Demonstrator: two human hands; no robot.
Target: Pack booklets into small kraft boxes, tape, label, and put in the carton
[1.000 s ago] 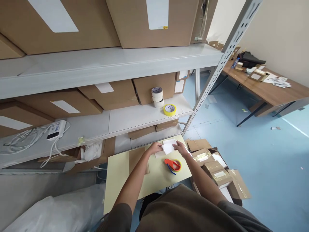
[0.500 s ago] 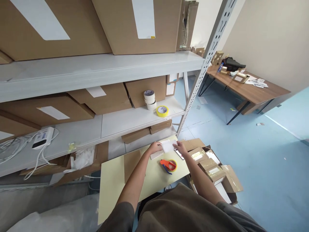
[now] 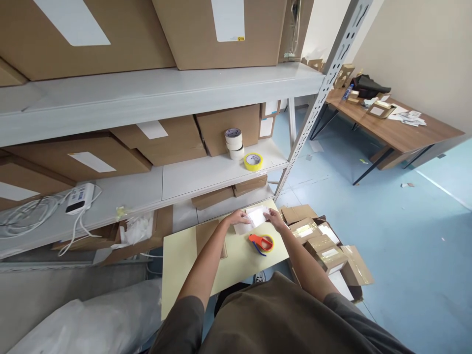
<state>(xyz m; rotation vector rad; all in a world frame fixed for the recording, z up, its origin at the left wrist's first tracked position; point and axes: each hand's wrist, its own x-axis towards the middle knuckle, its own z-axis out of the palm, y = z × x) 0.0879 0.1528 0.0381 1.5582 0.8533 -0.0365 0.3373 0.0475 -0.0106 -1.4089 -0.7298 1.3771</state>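
Observation:
My left hand [image 3: 238, 218] pinches the left side of a small white sheet of paper [image 3: 257, 217]. On its right edge, the fingers of my right hand [image 3: 273, 218] are closed. The sheet is held just above the far part of a pale yellow tabletop [image 3: 236, 275]. Under it and toward my left hand lies another flat whitish piece [image 3: 241, 229]. Nearer to me rests an orange tape dispenser [image 3: 261, 241] with a blue part and a yellow-edged roll. Flat brown cardboard [image 3: 205, 240] lies by my left forearm, which partly covers it.
Right of the table stands an open carton [image 3: 356, 265] packed with small taped boxes [image 3: 326, 253]. A metal shelf [image 3: 199, 172] ahead bears large boxes, white tape rolls [image 3: 234, 143], a yellow tape roll [image 3: 253, 162] and a power strip [image 3: 80, 198]. A brown desk [image 3: 398, 120] stands farther right.
The white sheet has turned slightly between my hands, and both hands still grip it. A phone visible by my right hand before is now mostly hidden. My view has shifted a little.

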